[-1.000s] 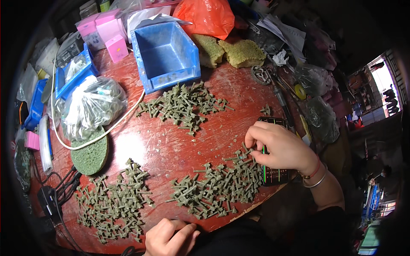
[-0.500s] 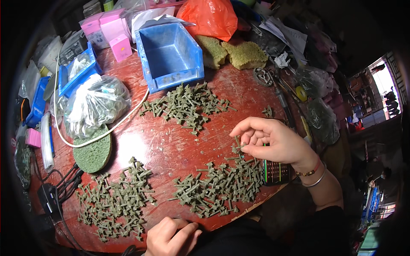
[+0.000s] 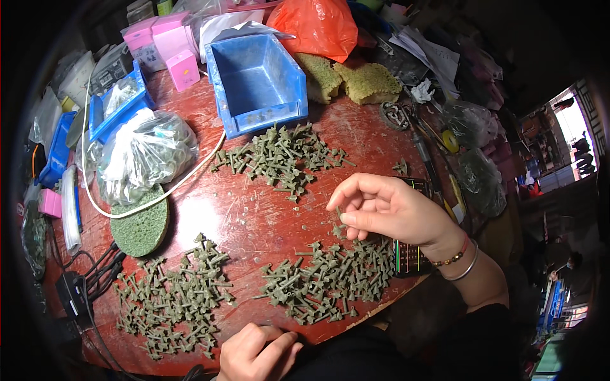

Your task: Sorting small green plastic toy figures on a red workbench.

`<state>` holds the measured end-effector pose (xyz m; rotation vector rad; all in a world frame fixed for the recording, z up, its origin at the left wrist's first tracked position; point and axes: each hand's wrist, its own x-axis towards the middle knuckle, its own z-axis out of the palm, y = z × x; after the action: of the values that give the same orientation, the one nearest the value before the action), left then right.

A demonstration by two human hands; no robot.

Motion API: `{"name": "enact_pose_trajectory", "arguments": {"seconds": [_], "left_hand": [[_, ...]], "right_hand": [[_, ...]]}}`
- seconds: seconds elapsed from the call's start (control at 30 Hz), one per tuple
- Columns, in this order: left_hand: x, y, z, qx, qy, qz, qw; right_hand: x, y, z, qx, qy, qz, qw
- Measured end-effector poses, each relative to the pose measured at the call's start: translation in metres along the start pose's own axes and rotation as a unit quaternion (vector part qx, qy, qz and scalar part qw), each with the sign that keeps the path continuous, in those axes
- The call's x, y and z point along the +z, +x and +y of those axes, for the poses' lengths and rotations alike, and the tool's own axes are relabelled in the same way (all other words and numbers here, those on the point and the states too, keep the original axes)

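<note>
My right hand point(image 3: 387, 213) is raised over the right side of the table, with a small grey-green stemmed piece point(image 3: 339, 212) pinched between thumb and forefinger. Just below it spreads a pile of similar pieces point(image 3: 330, 279), each with a thin stem and a wider, angular head. My left hand point(image 3: 257, 352) rests at the near table edge with its fingers curled; the inside of the hand is hidden. To its left lies a second pile point(image 3: 171, 305). A third pile point(image 3: 283, 159) sits farther back, in front of an empty blue bin point(image 3: 257, 82).
A phone-like device with a lit keypad point(image 3: 410, 257) lies partly under my right wrist. Left are a green round sponge point(image 3: 143, 228), a clear bag point(image 3: 149, 152) and a white cable point(image 3: 190, 174). Yellow sponges point(image 3: 368, 82) and a red bag point(image 3: 318, 28) stand behind.
My right hand has moved a little left and up from the near-right pile, with the small piece in its fingertips. My left hand stays at the table edge.
</note>
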<state>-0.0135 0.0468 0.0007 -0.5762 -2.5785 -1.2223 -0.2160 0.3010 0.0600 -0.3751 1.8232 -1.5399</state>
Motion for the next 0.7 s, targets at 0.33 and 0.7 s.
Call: {"name": "enact_pose_trajectory", "arguments": {"seconds": [0.33,0.7], "left_hand": [[-0.007,0.003,0.007,-0.011,-0.011,-0.001,1.000],[-0.002,0.001,0.003,-0.002,0.000,-0.001,1.000]], "right_hand": [[0.006,0.004,0.001,0.023,-0.054,0.074,0.996],[0.002,0.004,0.007,0.023,-0.051,0.100,0.993]]}}
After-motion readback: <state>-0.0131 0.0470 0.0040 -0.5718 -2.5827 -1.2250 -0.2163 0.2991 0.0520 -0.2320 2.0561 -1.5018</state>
